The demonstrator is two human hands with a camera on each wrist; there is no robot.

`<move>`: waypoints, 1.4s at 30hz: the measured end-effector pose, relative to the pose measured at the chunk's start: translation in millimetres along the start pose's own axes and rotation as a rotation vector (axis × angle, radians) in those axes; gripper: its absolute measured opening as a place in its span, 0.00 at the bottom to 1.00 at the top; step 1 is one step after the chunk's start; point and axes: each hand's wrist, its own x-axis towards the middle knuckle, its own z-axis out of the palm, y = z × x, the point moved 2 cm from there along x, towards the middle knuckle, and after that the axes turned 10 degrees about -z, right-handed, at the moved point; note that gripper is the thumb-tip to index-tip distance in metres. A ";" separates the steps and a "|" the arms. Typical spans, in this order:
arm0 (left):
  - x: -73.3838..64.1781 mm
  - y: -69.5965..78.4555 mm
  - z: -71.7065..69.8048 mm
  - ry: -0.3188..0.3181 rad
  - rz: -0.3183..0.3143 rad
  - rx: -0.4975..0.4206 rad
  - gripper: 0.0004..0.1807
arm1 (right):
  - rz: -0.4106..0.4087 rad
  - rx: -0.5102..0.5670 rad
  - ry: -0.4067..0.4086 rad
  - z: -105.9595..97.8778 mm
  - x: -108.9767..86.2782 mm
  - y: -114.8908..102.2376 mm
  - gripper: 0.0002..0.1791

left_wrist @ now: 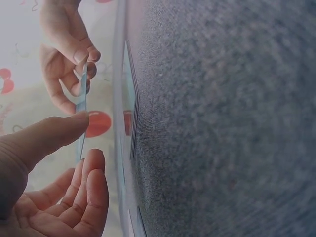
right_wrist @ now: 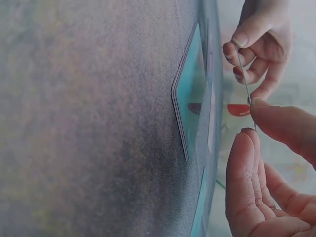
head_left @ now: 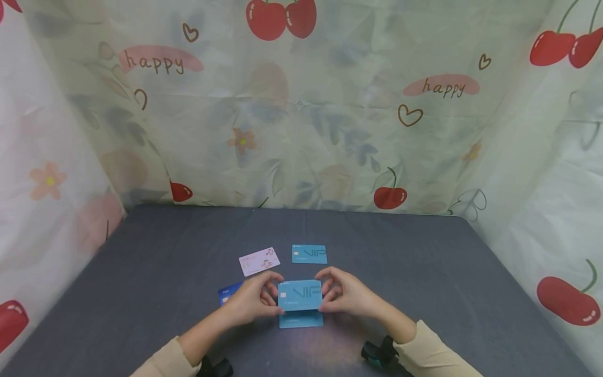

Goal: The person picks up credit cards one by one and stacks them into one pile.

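Lower centre, the left hand (head_left: 253, 298) and right hand (head_left: 348, 295) pinch a light-blue VIP card (head_left: 300, 296); uneven pressure might flick it loose.

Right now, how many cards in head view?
5: held card between left hand and right hand; lower card beneath; far card beyond; pink card left of it; blue card partly behind left hand. Lower card looks stacked; more may hide.
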 end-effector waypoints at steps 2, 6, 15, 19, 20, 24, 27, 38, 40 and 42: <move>-0.3 0.7 0.5 -0.002 -0.011 0.005 0.31 | 0.006 -0.005 0.001 0.4 -0.7 -0.1 0.31; -1.8 2.0 0.6 -0.011 -0.020 0.009 0.31 | 0.011 -0.009 -0.003 1.3 -1.3 0.5 0.31; -0.8 -1.3 3.5 -0.026 -0.015 0.027 0.30 | 0.018 -0.011 -0.015 2.5 -3.2 2.0 0.31; -1.3 -1.8 4.4 -0.035 -0.017 0.037 0.30 | 0.035 -0.018 -0.016 3.5 -3.5 3.0 0.31; -1.5 -1.8 4.5 -0.038 -0.020 0.039 0.30 | 0.036 -0.017 -0.017 3.6 -3.5 3.2 0.31; -2.4 -1.7 4.7 -0.050 -0.023 0.050 0.31 | 0.037 -0.018 -0.020 4.2 -3.8 3.8 0.31; -2.8 -1.6 4.8 -0.054 -0.024 0.064 0.31 | 0.042 -0.014 -0.022 4.7 -4.1 4.3 0.30; -5.8 2.2 7.1 -0.086 -0.049 0.099 0.31 | 0.077 -0.017 -0.043 6.9 -4.7 5.7 0.30; -5.9 2.7 7.6 -0.093 -0.059 0.109 0.31 | 0.077 -0.014 -0.048 7.2 -4.9 5.8 0.29; -5.8 2.7 8.2 -0.099 -0.064 0.119 0.32 | 0.077 -0.013 -0.053 7.6 -4.9 6.6 0.29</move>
